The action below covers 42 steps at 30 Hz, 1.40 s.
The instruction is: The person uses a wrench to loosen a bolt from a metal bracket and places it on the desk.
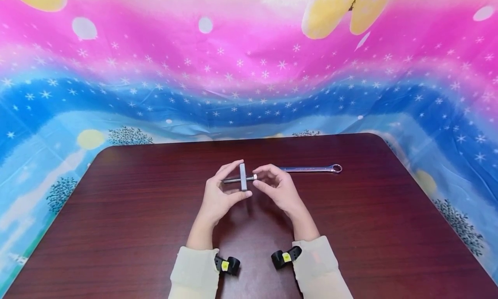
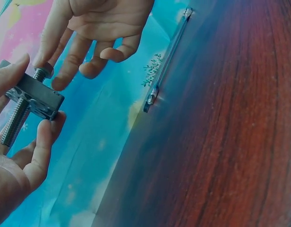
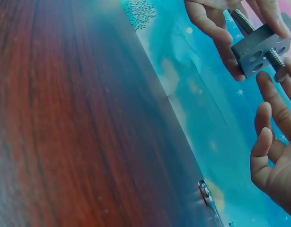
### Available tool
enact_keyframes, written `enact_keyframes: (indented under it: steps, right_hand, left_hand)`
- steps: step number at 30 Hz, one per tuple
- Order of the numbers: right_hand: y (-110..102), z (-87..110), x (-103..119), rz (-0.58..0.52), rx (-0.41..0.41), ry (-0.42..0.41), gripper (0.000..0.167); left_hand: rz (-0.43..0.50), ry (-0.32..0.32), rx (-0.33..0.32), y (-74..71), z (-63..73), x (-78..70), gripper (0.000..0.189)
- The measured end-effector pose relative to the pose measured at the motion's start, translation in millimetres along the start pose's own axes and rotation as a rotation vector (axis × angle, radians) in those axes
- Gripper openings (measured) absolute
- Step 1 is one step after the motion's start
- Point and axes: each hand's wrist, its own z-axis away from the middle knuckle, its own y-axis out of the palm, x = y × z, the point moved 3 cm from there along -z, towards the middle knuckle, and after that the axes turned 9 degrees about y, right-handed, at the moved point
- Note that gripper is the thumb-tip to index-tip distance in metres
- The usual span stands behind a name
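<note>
Left hand (image 1: 218, 195) grips block (image 1: 243, 178) by opposite edges, likely steadying it; right hand (image 1: 283, 190) pinches bolt (image 1: 233, 180) by its head

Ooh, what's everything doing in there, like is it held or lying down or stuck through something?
Metal block: held up off the table by the left hand
Bolt: partway through the block, head sticking out
Left hand: gripping the block
Right hand: pinching the bolt's head
Wrench: lying on the table, unused
Table: standing behind and under the hands
Patterned cloth: hanging in folds
</note>
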Motion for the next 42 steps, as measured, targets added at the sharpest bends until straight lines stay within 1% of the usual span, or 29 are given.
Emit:
enact_keyframes:
  steps: [4,11,14,18,20,23,27,32,34,37,42]
  right_hand:
    - [0.9,0.0,0.0,-0.044,0.001,0.018,0.020]
    - [0.4,-1.4,0.0,-0.041,-0.040,-0.002,0.018]
    - [-0.8,-0.3,1.2,-0.027,-0.032,-0.024,0.019]
    - [-0.5,0.0,2.7,-0.010,-0.008,-0.047,0.025]
    - [0.1,-0.2,2.3,-0.008,-0.001,-0.036,0.025]
    - [1.1,-0.2,1.7,-0.034,0.002,-0.007,0.024]
    - [4.0,-1.4,2.4,-0.072,-0.024,0.007,0.018]
    - [7.3,-3.3,2.4,-0.069,-0.087,0.015,0.018]
    - [7.4,-3.5,2.3,-0.069,-0.094,0.015,0.018]
    - [5.6,-2.4,2.6,-0.065,-0.083,-0.007,0.018]
    - [2.4,0.2,4.8,-0.046,-0.036,-0.079,0.030]
  left_hand:
    - [0.003,0.002,0.009,0.7,0.5,-0.5,0.073]
    - [0.006,0.009,0.021,2.3,0.2,0.2,0.073]
    - [0.003,0.009,0.009,1.5,0.0,0.7,0.073]
    - [0.000,0.006,-0.007,-0.2,-0.2,1.0,0.073]
    - [0.002,0.005,-0.007,-0.7,-0.2,0.9,0.073]
    - [0.012,0.006,-0.004,-0.7,-0.2,-0.3,0.074]
    - [0.026,0.014,0.003,0.2,-0.4,-1.0,0.074]
    - [0.016,0.014,0.007,1.2,-0.3,-0.8,0.074]
    - [0.015,0.012,0.009,1.2,-0.3,-0.5,0.073]
    - [0.017,0.012,0.008,0.8,-0.4,-0.2,0.073]
    - [0.025,0.014,-0.013,-0.6,-1.1,-0.8,0.073]
